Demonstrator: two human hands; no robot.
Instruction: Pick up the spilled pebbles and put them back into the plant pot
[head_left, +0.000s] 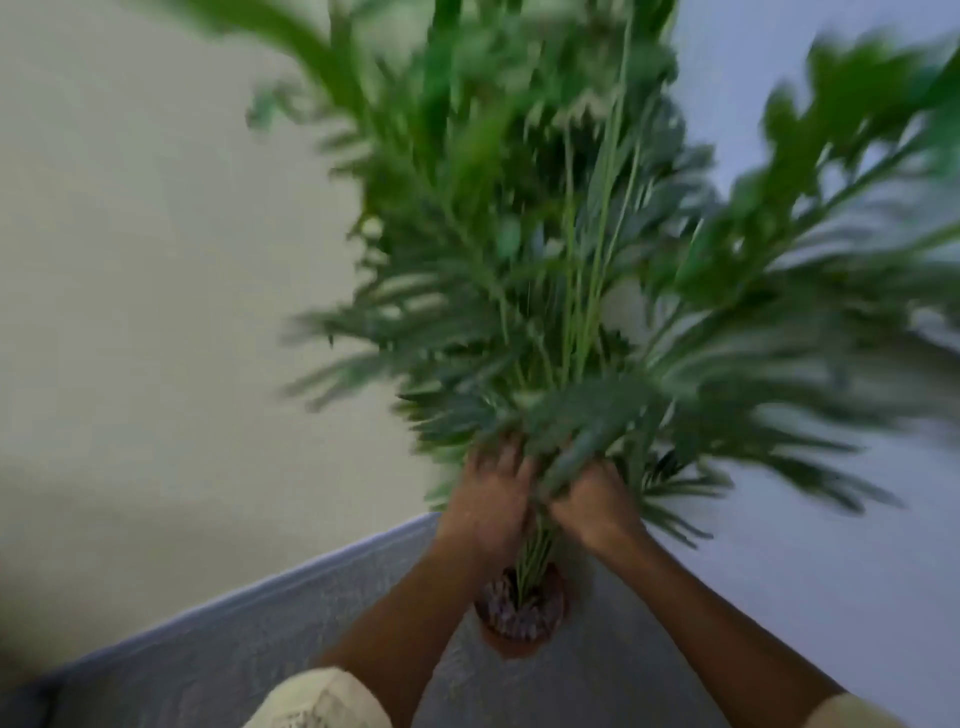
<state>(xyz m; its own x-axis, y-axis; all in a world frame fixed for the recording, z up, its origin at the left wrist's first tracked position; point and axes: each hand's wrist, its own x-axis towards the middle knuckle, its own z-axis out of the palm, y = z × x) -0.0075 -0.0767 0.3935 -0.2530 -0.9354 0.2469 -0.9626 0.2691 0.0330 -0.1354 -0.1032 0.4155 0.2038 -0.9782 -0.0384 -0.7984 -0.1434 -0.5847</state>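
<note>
both hands, left hand (491, 499) and right hand (592, 501), reach into plant (545, 260) fronds.

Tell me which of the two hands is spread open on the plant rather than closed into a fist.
The left hand: its fingers are spread flat among the leaves, while the right hand is curled into a fist around the stems.

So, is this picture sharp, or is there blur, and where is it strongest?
Head view: motion blur over the whole frame, strongest in the leaves, which smear into streaks; both hands, left hand and right hand, are soft too; the pot is a little clearer, but its pebbles cannot be told apart; light is dim and even.
</note>
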